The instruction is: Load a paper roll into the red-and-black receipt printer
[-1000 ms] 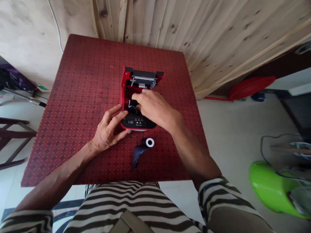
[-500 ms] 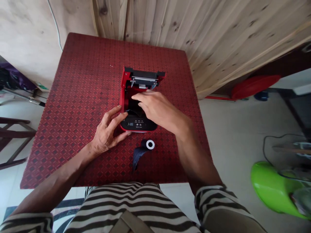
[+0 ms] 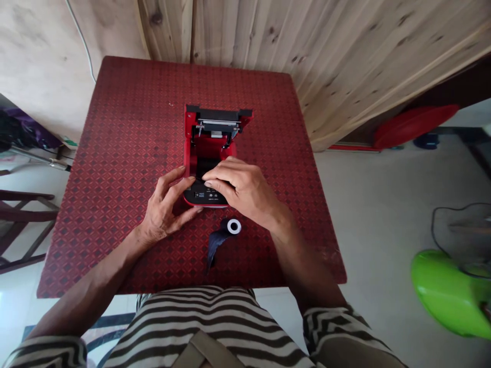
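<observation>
A red and black label printer (image 3: pixel 192 197) sits on the table with its lid (image 3: pixel 218 115) raised at the back. My left hand (image 3: pixel 163 204) grips its front left corner, fingers on the side and top edge, thumb low at the front. Thumb and fingertips of my right hand (image 3: pixel 245 189) are pinched together at the front rim of the open compartment, close to the left fingertips. Whatever lies between them is too dark and small to make out. In front of the printer lies a dark ribbon roll (image 3: pixel 233 226) with a white core and a loose tail.
Red patterned cloth covers the table (image 3: pixel 134 112), which stands against a wooden plank wall (image 3: pixel 230 36). A wooden stool (image 3: pixel 26 220) is at the left. On the floor at the right are a green plastic tub (image 3: pixel 441 291) and a dark cable.
My right hand has drawn back from inside the compartment to its front rim, and its fingers have closed into a pinch. My left hand keeps its hold on the printer. The view has shifted slightly.
</observation>
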`<state>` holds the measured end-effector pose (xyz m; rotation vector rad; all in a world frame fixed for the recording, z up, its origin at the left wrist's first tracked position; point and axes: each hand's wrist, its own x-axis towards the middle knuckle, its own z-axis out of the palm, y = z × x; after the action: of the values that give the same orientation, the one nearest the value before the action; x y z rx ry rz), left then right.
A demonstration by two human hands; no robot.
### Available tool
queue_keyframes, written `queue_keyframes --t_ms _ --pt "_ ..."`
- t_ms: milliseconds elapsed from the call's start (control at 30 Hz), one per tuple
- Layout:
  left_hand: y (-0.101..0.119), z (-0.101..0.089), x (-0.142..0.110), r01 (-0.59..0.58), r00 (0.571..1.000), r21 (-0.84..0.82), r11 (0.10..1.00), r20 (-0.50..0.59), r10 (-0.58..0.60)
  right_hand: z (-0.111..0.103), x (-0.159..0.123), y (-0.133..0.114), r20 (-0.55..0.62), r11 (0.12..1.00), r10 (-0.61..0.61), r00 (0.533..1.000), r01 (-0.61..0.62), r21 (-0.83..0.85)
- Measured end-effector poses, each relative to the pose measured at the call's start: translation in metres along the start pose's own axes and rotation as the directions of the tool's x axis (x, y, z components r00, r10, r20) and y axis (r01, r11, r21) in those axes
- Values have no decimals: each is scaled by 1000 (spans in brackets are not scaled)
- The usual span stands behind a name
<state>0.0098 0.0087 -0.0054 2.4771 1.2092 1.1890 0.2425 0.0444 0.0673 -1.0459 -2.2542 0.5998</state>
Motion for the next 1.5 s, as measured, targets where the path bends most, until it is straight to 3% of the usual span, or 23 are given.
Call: queue_keyframes --t_ms 200,300,400,533,600,667,800,967,1133,1333,1500 --pt "0 1 0 6 1000 14 1000 -9 -6 5 6 5 -12 999 43 999 -42 31" --pt "0 -2 -2 5 1000 -23 1000 7 -5 8 8 5 -108 996 -56 993 48 -78" --pt "-1 -13 6 35 999 -129 991 27 -32 11 4 2 -235 964 -210 949 161 -213" --pt "-11 -29 48 81 994 -202 976 -49 -93 18 -11 -8 -364 934 -294 884 185 -306" --pt "-20 -33 80 40 995 -116 992 -90 -51 23 -20 -11 -405 934 -295 865 172 -314" --pt "-30 -31 111 -5 999 -52 999 -34 3 30 -27 -13 -424 932 -298 855 165 -322" --pt "-35 -24 138 108 991 -187 976 93 -92 39 -35 -10 -432 917 -310 847 147 -370" --pt "-17 -30 107 -35 988 -229 973 138 68 41 -40 -7 -460 911 -329 825 148 -385" --pt "-18 -32 72 -132 956 -121 984 247 159 39 -42 -7 -430 900 -308 849 113 -421" --pt "-26 -31 69 -291 915 -59 955 276 296 38 -41 -9 -418 909 -267 868 84 -407" --pt "-25 -31 69 -354 894 -3 935 291 339 38 -41 -7 -411 905 -271 871 85 -417"
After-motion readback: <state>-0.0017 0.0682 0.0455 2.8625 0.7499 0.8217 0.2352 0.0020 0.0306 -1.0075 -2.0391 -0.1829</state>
